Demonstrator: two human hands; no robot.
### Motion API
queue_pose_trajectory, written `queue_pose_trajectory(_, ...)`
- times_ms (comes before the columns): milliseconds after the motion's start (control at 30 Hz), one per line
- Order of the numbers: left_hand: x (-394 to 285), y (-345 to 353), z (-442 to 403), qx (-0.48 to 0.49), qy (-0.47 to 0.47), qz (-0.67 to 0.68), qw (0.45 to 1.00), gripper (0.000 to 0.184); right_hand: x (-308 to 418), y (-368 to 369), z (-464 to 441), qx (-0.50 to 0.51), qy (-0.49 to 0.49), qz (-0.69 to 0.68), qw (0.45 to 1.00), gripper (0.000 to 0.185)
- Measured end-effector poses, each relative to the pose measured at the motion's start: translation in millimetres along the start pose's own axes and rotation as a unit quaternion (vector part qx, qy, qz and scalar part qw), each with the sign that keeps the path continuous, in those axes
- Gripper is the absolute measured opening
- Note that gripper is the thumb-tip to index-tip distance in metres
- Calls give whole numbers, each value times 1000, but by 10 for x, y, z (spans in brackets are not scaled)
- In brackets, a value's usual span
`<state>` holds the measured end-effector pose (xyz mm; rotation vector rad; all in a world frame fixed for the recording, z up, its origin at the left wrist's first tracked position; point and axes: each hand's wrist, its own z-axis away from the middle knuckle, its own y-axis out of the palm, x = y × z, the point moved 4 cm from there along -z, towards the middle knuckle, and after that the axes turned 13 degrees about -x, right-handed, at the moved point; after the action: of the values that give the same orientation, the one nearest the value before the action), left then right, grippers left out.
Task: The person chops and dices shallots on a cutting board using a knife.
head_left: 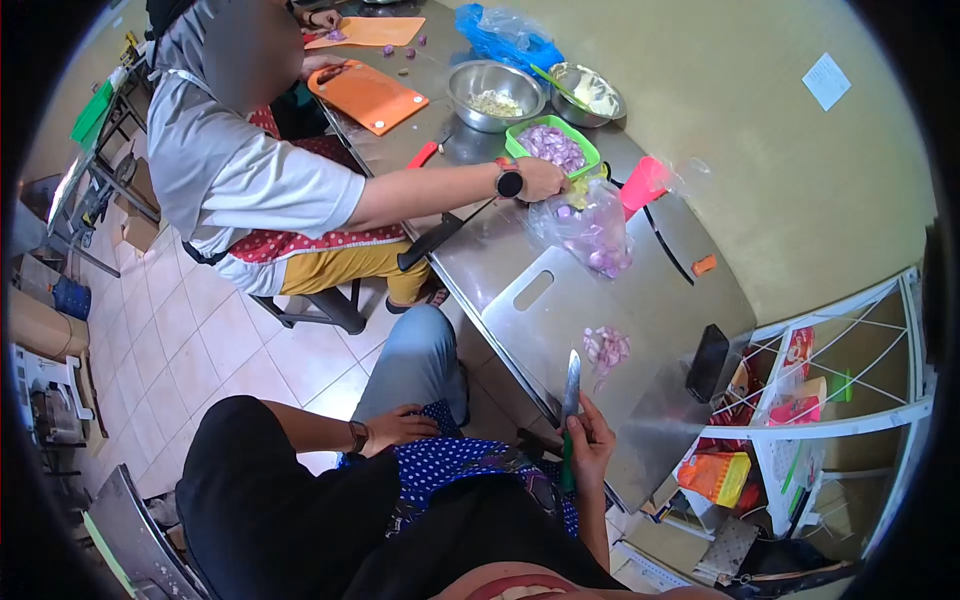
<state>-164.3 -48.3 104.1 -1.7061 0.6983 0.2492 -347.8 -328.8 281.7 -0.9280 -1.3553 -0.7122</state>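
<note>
My right hand point(590, 440) is closed around the green handle of a knife point(571, 390), its blade pointing up at the near edge of the metal table. Just past the blade lies a small heap of chopped purple onion point(605, 348) on a metal board point(540, 310). My left hand point(400, 427) lies flat on the blue polka-dot apron point(440, 470) over my thigh, fingers stretched out and holding nothing. Farther up, a clear plastic bag point(590, 230) holds onion pieces. A co-worker's hand point(543, 181) reaches to the bag's top, beside a green tub of chopped onion point(553, 147).
Two metal bowls point(497, 95) stand near the wall beside a blue plastic bag point(510, 38). Orange cutting boards point(370, 97) lie at the far end. A black-handled knife point(432, 241) juts over the table edge. A phone point(708, 363) and a white rack point(850, 420) are right.
</note>
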Motion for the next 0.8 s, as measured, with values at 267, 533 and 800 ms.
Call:
queue_pose_trajectory(267, 128, 13, 83, -74, -55, 102, 990, 45, -47, 24, -69, 5, -9, -16, 1000, 39)
queue_pose_trajectory(533, 114, -12, -8, -66, -47, 106, 991, 43, -9, -4, -82, 9, -10, 1, 1000, 42)
queue_pose_trajectory(800, -50, -205, -246, -22, -21, 71, 997, 47, -31, -2, -114, 55, -54, 35, 996, 44)
